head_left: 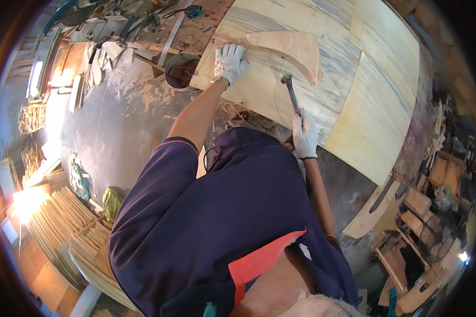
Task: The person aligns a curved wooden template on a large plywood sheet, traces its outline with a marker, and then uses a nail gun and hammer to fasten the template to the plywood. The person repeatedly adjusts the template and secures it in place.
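Navy-shirted shoulders fill the foreground; beyond them two gloved hands work at a big panelled board (354, 90).

Left hand (230, 62) lies flat, fingers spread, pressing the near end of a curved wooden template (296, 50) onto the board; right hand (304, 138) is closed around a hammer (291, 95) handle, its head just below the template's curved edge. Doing this well probably means keeping the template pinned so it cannot slip, with short, square strikes kept away from the spread fingers.
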`<action>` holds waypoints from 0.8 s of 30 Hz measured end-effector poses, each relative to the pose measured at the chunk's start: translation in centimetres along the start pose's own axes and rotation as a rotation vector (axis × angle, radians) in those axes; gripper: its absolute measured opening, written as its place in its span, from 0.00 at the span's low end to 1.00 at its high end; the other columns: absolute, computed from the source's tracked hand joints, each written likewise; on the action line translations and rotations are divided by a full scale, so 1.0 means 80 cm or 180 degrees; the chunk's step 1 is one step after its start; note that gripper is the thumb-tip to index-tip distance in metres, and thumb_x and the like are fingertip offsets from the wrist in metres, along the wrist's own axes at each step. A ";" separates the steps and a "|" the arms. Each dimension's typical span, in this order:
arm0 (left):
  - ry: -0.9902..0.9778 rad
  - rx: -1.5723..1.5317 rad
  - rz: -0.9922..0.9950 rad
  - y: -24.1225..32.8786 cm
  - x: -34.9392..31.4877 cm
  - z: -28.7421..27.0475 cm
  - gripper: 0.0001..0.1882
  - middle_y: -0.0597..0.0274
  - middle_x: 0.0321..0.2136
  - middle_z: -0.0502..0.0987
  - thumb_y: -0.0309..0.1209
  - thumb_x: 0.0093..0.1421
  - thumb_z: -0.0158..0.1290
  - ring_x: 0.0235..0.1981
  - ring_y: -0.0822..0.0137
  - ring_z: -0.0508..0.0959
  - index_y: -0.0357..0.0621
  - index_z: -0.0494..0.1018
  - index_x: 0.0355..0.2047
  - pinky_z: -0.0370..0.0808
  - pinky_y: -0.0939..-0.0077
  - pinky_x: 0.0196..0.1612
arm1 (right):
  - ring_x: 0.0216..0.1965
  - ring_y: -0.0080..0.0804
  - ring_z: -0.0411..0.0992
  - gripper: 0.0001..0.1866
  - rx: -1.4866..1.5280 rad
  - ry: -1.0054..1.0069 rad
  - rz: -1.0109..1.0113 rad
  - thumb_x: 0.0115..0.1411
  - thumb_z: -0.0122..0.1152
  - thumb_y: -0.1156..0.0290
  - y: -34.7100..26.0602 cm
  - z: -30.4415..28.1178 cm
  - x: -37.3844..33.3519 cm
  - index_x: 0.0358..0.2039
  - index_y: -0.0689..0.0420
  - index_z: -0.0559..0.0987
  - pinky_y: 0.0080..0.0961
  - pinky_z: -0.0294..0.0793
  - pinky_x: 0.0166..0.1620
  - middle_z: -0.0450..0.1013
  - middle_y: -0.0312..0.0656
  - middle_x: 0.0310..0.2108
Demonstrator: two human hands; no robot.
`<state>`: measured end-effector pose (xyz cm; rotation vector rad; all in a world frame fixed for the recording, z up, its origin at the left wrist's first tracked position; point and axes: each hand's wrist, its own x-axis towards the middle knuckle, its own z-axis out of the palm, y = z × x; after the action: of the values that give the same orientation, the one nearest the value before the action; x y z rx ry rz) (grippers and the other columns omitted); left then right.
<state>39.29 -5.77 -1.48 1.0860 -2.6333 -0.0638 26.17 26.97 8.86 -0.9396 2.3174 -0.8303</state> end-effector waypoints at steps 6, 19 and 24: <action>0.0201 -0.0409 0.0020 -0.003 -0.004 0.013 0.23 0.53 0.52 0.76 0.45 0.57 0.58 0.57 0.51 0.72 0.49 0.74 0.50 0.63 0.49 0.60 | 0.27 0.30 0.71 0.15 0.1233 0.0983 -0.0595 0.71 0.51 0.66 -0.071 0.043 0.009 0.48 0.64 0.77 0.31 0.68 0.31 0.74 0.43 0.27; 0.0373 -0.0770 0.0038 -0.004 -0.007 0.005 0.22 0.51 0.49 0.77 0.46 0.58 0.58 0.55 0.49 0.72 0.46 0.75 0.47 0.63 0.48 0.61 | 0.26 0.60 0.76 0.21 -0.0121 0.0579 0.0001 0.73 0.49 0.54 -0.026 0.106 -0.008 0.40 0.59 0.79 0.49 0.70 0.28 0.76 0.59 0.26; 0.0354 -0.0676 0.0255 -0.005 -0.012 -0.001 0.25 0.50 0.48 0.77 0.47 0.57 0.59 0.55 0.47 0.72 0.44 0.75 0.49 0.64 0.47 0.61 | 0.32 0.61 0.78 0.19 -0.0241 -0.0068 0.0718 0.71 0.50 0.56 -0.010 0.095 -0.052 0.43 0.59 0.79 0.48 0.75 0.35 0.77 0.61 0.28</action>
<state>40.24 -5.38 -1.71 0.8867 -2.5005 -0.2523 34.01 26.94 5.03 -0.6966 2.3953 -0.6408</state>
